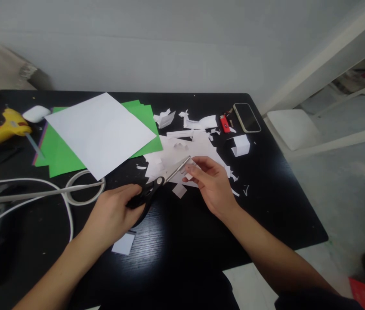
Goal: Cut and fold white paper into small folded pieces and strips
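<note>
My left hand (113, 213) grips the black handles of a pair of scissors (161, 180), whose silver blades point up and right. My right hand (210, 183) pinches a small white paper piece (191, 165) at the blade tips. Both hands hover over a black table (176, 241), above a heap of white paper scraps (185, 150). A small white offcut (123, 243) lies near my left wrist.
A white sheet (100, 131) lies on green sheets (61, 155) at the left. A yellow glue gun (0, 128), a white cable (40, 189), a red lighter (224, 124), a phone (247, 117) and a folded paper (241, 145) also lie on the table. A white chair (294, 128) stands to the right.
</note>
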A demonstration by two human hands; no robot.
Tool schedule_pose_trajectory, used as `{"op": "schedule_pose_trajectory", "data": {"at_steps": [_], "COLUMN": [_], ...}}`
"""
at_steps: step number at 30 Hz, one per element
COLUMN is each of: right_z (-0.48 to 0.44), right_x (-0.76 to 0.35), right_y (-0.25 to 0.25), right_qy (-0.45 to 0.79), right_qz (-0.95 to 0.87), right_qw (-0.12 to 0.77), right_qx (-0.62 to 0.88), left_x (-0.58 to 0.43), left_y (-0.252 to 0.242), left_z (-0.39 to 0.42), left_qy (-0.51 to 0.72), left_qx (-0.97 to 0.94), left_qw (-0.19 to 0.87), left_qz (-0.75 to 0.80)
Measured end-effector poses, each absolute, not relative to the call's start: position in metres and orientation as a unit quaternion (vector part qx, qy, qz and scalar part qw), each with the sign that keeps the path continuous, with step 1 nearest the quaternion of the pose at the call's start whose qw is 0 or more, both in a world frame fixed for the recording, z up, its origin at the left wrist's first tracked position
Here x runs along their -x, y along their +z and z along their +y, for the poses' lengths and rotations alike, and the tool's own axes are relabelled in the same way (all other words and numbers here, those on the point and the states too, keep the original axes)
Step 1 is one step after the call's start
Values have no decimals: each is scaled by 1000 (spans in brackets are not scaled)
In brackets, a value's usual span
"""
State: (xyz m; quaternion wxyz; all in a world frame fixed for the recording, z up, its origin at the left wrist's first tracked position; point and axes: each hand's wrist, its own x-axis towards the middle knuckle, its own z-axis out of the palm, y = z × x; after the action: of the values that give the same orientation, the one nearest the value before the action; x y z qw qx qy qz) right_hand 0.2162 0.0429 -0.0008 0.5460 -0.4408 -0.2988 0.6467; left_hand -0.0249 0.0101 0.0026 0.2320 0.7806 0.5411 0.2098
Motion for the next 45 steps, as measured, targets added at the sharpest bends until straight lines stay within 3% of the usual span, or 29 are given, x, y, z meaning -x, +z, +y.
{"op": "schedule_pose_trajectory", "data": {"at_steps": [7,13,20,32,35,39,45], "right_z": [44,42,38,30,27,23,15], "right_x": [-217,-215,-214,-207,-205,-201,-198], "right_y": [-1,-1,-3,-6,-5,-5,-9], "right_qy": [648,662,698,688,691,651,660], "right_qz": [-292,-298,-306,-385,-394,-450,-474], "right_qw": [543,526,501,458,438,425,392], "right_qx": [446,443,410,409,419,440,431], "left_x": [26,31,37,38,28,12,4], "left_y": [2,-1,-12,-16,-10,-8,-14], "left_z": [10,16,19,17,12,1,-4], "left_qy": [208,184,117,204,280,335,408], "left_qx": [-756,-688,-695,-722,-737,-745,-631], "left_qw": [228,155,95,55,99,283,420], "left_qz": [577,685,703,659,607,502,509]}}
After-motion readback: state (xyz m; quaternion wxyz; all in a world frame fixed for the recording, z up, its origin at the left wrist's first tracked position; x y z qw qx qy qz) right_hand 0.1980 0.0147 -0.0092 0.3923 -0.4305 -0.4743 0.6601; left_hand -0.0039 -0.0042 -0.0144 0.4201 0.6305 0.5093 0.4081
